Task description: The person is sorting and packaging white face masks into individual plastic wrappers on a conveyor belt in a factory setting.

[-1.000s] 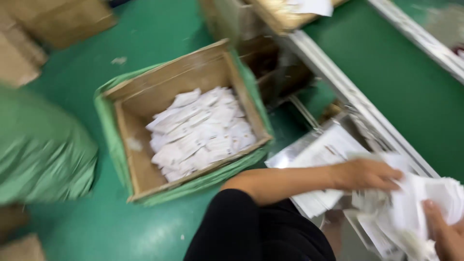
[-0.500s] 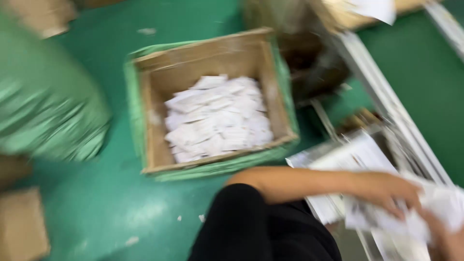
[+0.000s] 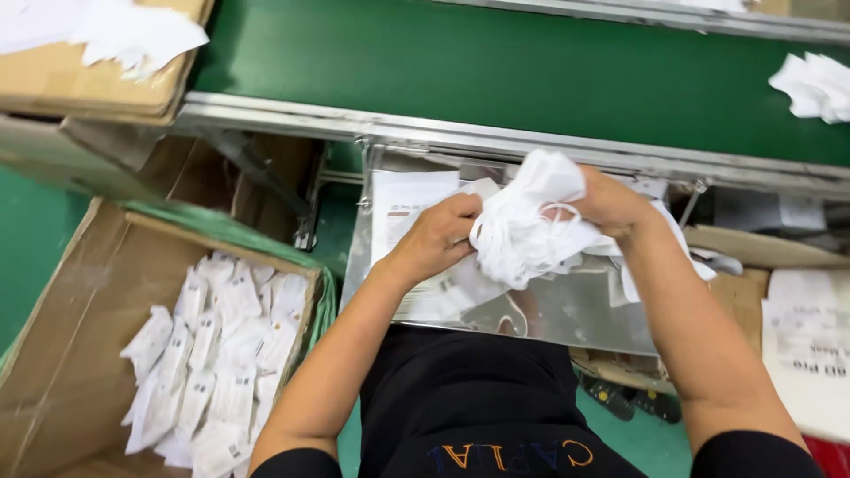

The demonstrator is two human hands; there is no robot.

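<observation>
Landmark: I take the shiny steel tray in front of my lap as the reference for every place below.
Bundle: a bunch of white face masks sits above the middle of the steel tray, held up off it between both my hands.
Left hand: my left hand is at the bundle's left side, fingers curled shut on the masks.
Right hand: my right hand grips the bundle's upper right, fingers closed into the white cloth; I cannot see the tips.
Sheets: a white printed sheet lies on the steel tray's left part, partly under my left hand.
Packets: flat white sealed packets fill a brown cardboard box with a green liner, left of the steel tray on the floor.
Belt: a green conveyor belt runs just beyond the steel tray, behind a metal rail.
Loose pile: more white masks rest on the belt, far right of the steel tray.
Upper box: another cardboard box with white pieces stands up left of the steel tray.
Right side: white printed paper lies on cardboard right of the steel tray.
In the way: my forearms cross the steel tray and hide part of it.
</observation>
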